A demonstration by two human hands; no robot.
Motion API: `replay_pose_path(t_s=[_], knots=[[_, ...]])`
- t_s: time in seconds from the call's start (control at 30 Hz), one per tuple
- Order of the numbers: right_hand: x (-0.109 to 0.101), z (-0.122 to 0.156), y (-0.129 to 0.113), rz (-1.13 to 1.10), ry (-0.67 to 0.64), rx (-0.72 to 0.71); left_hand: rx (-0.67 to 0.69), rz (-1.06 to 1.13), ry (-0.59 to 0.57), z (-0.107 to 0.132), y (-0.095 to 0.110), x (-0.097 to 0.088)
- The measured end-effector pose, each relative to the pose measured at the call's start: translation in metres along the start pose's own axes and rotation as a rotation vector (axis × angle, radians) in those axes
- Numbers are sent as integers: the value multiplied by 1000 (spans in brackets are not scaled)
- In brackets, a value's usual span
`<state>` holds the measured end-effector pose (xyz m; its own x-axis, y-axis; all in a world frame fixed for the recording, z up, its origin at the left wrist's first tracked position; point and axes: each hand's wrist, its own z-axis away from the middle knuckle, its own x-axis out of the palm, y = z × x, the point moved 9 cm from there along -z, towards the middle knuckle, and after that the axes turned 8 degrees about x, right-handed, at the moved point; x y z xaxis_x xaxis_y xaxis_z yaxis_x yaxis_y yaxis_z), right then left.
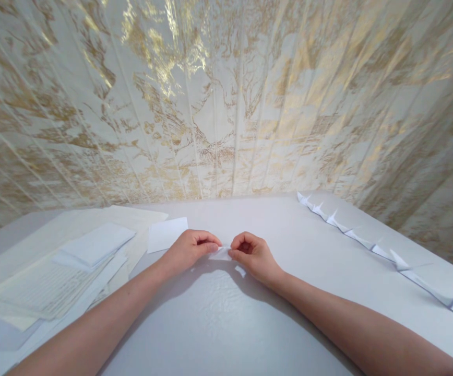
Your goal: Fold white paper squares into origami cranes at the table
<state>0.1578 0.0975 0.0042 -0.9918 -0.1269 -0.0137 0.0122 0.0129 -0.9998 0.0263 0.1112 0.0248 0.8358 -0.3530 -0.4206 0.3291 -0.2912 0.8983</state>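
Note:
A small folded piece of white paper [221, 254] is held just above the table, between my two hands. My left hand [192, 247] pinches its left end between thumb and fingers. At the other end, my right hand [254, 257] grips it in the same kind of pinch. The fingertips of both hands cover its top corners, so its full shape is partly hidden. Below my right hand a small white paper scrap [240, 271] lies on the table. Behind my left hand rests a flat white sheet [167, 234].
A spread pile of papers [60, 290], some with writing, covers the left side of the white table [226, 329]. Several folded white paper figures [354, 237] stand in a row along the right edge. Patterned gold and white curtains [211, 104] hang behind the table.

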Motion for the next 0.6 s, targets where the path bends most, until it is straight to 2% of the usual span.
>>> replay_pose_path(t_s=[0.17,0.33,0.43,0.6], knots=[[8,0,9,-120,-125,140,29,42,-51,-2,-8,1],[12,0,14,-298,-163,226,-9,109,-2,-1,-16,6],[12,0,16,-399,-175,255,-2,155,12,0,-12,7],[12,-1,22,-477,-171,313,18,224,-29,2,-7,6]])
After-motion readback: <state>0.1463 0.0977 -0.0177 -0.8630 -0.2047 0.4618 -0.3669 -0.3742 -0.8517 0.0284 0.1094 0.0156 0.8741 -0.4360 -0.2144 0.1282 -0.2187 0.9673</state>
